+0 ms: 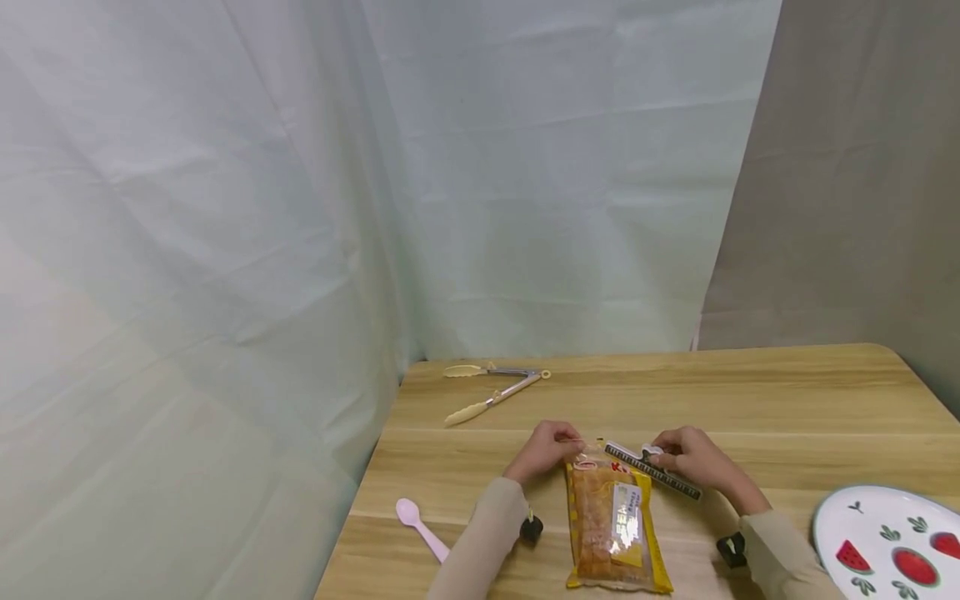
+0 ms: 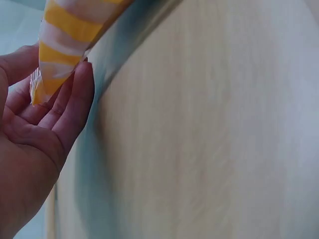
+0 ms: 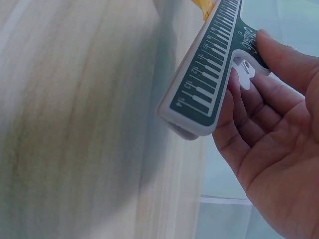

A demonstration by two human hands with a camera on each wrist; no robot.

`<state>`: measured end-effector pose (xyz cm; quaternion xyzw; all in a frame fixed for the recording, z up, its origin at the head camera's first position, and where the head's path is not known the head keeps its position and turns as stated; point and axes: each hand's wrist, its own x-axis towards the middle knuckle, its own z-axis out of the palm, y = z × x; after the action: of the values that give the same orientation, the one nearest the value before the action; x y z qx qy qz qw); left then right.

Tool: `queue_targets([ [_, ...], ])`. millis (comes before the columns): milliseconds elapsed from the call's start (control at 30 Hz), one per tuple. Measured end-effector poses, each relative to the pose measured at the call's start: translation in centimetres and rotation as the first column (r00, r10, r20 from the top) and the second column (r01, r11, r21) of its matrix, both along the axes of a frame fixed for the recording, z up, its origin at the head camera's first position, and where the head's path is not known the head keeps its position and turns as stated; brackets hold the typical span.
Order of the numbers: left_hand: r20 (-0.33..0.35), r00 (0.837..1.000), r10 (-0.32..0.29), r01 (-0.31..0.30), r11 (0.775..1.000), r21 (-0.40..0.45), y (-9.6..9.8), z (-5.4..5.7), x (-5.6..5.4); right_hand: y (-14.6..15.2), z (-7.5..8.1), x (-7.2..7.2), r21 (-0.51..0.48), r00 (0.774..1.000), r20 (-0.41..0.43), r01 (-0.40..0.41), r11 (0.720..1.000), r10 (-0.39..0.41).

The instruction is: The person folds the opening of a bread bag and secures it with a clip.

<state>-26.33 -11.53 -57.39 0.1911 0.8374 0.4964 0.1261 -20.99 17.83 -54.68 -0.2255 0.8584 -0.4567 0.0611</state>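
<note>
A clear and yellow bag of bread (image 1: 597, 521) lies on the wooden table between the hands. My left hand (image 1: 549, 454) pinches the bag's far left corner; the left wrist view shows the yellow-and-white striped corner (image 2: 75, 32) between thumb and fingers. My right hand (image 1: 693, 458) holds a long sealing clip (image 1: 675, 483) with a piano-key pattern, gripping it by its handle. The clip lies slanted at the bag's far right corner. In the right wrist view the clip (image 3: 204, 74) has its numbered end toward the camera; whether its jaws hold the bag cannot be told.
Tongs (image 1: 517, 387) with cream tips lie spread at the table's back left. A pink spoon (image 1: 420, 525) is left of my left forearm. At the right front stands a white plate (image 1: 836, 517) with painted fruit. Pale curtains (image 1: 540, 183) hang behind the table.
</note>
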Motion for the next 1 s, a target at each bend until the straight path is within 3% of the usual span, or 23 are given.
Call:
queue_targets([
  [133,0.088,0.994,0.065,-0.075,0.991,0.113,0.2,-0.5,0.3,0.1,-0.1,-0.3,-0.006,1.000,0.008,-0.005,1.000,0.005],
  [300,0.199,0.974,0.106,-0.150,0.964,0.221,0.4,-0.9,0.8,0.2,-0.4,-0.5,-0.010,1.000,0.014,0.002,1.000,-0.002],
  [667,0.242,0.957,0.160,-0.225,0.935,0.272,0.9,-1.4,0.9,0.2,-1.4,-0.6,-0.087,1.000,0.014,-0.013,0.996,0.014],
  [1000,0.249,0.957,0.150,-0.227,0.920,0.318,1.4,-1.0,0.9,-0.9,-1.4,-0.9,-0.070,0.998,-0.023,0.050,0.996,-0.052],
])
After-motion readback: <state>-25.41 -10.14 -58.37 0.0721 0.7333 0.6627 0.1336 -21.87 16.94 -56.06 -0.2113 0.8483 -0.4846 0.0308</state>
